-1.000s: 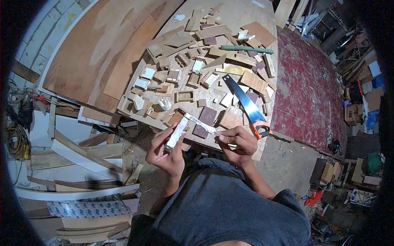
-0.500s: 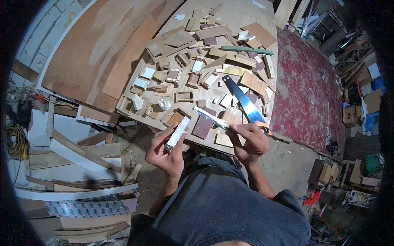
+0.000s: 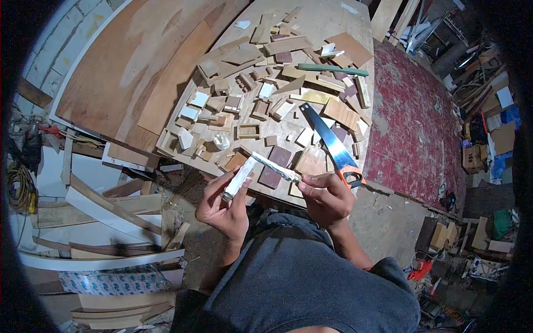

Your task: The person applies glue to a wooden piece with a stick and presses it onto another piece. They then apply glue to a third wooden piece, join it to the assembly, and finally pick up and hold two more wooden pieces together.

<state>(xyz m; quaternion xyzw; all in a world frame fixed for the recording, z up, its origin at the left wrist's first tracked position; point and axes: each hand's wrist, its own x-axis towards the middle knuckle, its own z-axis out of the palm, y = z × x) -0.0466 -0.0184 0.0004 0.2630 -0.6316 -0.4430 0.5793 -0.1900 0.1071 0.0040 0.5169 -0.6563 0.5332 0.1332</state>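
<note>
My left hand (image 3: 221, 206) holds a short white-faced wood strip (image 3: 239, 178) upright by its lower end. My right hand (image 3: 326, 197) grips a thin stick smeared with white paste (image 3: 276, 166), its far end touching the top of the strip. Both hands hover over the near edge of the worktable (image 3: 322, 16). A handsaw with an orange handle (image 3: 332, 143) lies on the table just beyond my right hand.
Several small wood offcuts (image 3: 261, 77) cover the table, with a small white cup (image 3: 221, 141) among them. Large plywood sheets (image 3: 139, 66) lean at the left. Boards and planks (image 3: 105, 211) lie on the floor at the left, red tiled floor (image 3: 416, 111) and clutter at the right.
My right hand swung the pasted stick away to the right, then brought it back so its tip meets the top of the strip again. The left hand stayed almost still.
</note>
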